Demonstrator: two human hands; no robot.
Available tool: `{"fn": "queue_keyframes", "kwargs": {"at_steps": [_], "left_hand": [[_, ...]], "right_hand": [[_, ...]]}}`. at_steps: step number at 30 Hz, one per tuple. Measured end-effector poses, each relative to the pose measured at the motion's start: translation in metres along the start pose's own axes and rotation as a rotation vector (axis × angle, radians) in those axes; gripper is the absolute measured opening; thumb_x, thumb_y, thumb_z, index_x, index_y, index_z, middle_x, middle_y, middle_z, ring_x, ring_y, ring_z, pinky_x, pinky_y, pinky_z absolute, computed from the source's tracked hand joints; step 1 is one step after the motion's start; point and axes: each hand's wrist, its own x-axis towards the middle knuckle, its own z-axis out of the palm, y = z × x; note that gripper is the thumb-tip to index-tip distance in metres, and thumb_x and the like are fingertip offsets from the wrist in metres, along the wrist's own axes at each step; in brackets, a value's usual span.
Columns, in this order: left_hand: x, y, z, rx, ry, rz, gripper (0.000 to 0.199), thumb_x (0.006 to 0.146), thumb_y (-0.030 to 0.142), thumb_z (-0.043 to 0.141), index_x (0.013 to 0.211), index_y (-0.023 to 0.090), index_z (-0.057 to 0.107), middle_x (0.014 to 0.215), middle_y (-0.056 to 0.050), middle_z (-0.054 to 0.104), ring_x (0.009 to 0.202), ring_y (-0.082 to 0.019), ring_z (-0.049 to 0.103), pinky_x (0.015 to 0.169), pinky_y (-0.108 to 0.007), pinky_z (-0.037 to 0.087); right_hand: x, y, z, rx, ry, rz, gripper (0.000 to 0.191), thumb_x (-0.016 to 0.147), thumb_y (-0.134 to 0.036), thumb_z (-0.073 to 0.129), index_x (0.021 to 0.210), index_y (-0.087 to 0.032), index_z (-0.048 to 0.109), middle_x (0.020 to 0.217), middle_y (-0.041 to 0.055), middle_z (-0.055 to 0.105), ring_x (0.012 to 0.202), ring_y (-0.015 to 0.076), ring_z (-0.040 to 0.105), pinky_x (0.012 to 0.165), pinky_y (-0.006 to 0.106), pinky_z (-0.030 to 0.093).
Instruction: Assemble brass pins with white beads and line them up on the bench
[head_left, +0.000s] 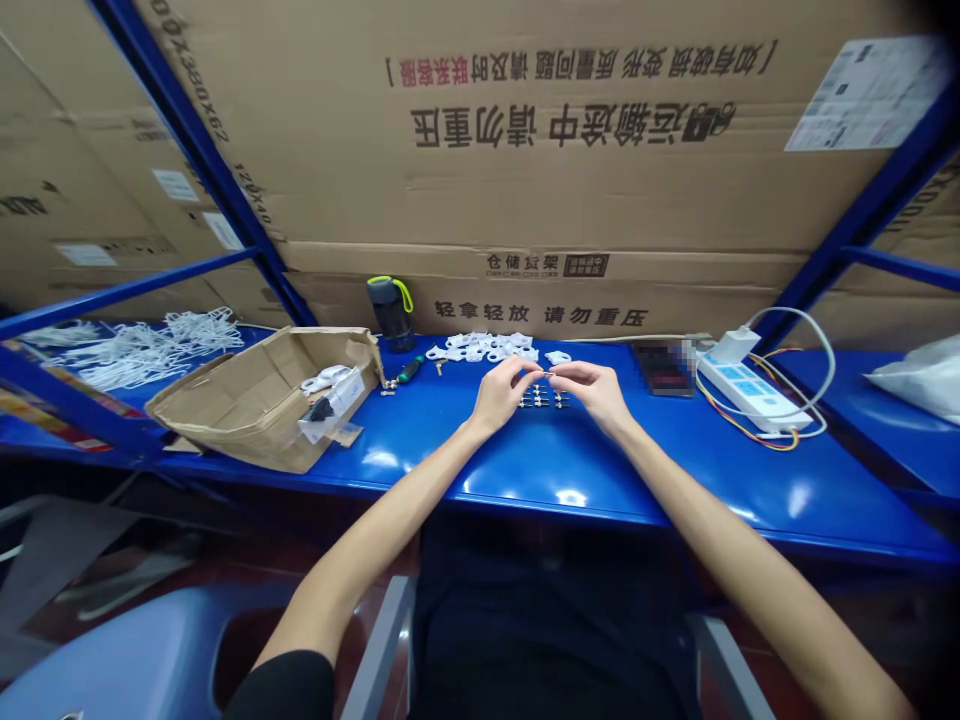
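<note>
My left hand [501, 393] and my right hand [594, 393] meet above the blue shelf top, fingertips almost touching. Both are closed in a pinch. Between them is something small and pale, too tiny to name, and I cannot tell how it is shared between the fingers. Just below the fingertips, several small pin-like metal pieces [538, 398] lie in short rows on the shelf. Behind my hands is a cluster of white plastic ring-shaped parts [484, 348], with one more white part [557, 357] apart to the right.
To the left sit an open cardboard box [225, 410], a green-handled screwdriver [410, 370], small brass-coloured pieces [388, 386] and a dark bottle [391, 315]. White cords [157, 345] lie farther left. A power strip [754, 390] with cables and a dark box [664, 368] stand right. Blue posts frame the sides.
</note>
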Motion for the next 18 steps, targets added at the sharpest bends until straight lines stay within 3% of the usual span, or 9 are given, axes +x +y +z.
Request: {"fn": "queue_keyframes", "kwargs": {"at_steps": [4, 11, 18], "left_hand": [[0.0003, -0.0001, 0.0002, -0.003, 0.008, 0.009, 0.026, 0.102, 0.043, 0.062, 0.097, 0.021, 0.074, 0.097, -0.004, 0.074, 0.083, -0.017, 0.064, 0.079, -0.031, 0.052], [0.0002, 0.0014, -0.0013, -0.003, 0.004, 0.025, 0.027, 0.103, 0.044, 0.060, 0.099, 0.021, 0.073, 0.098, -0.003, 0.073, 0.084, -0.016, 0.064, 0.080, -0.030, 0.051], [-0.0005, 0.0029, -0.0017, 0.011, 0.001, -0.005, 0.028, 0.103, 0.046, 0.060, 0.100, 0.022, 0.074, 0.098, -0.004, 0.074, 0.083, -0.017, 0.065, 0.080, -0.032, 0.053]], "right_hand": [[-0.0004, -0.0004, 0.0003, 0.015, -0.012, 0.023, 0.039, 0.070, -0.050, 0.090, 0.095, -0.021, 0.082, 0.092, 0.0068, 0.081, 0.082, 0.0280, 0.076, 0.079, 0.041, 0.063], [-0.0001, 0.0003, 0.0007, 0.016, -0.012, 0.018, 0.040, 0.074, -0.055, 0.086, 0.097, -0.022, 0.082, 0.091, 0.0063, 0.081, 0.088, 0.0292, 0.077, 0.084, 0.043, 0.064], [0.0003, 0.0009, -0.0012, 0.011, 0.018, 0.015, 0.040, 0.069, -0.050, 0.091, 0.096, -0.022, 0.083, 0.099, 0.0067, 0.082, 0.098, 0.0311, 0.076, 0.093, 0.045, 0.061]]}}
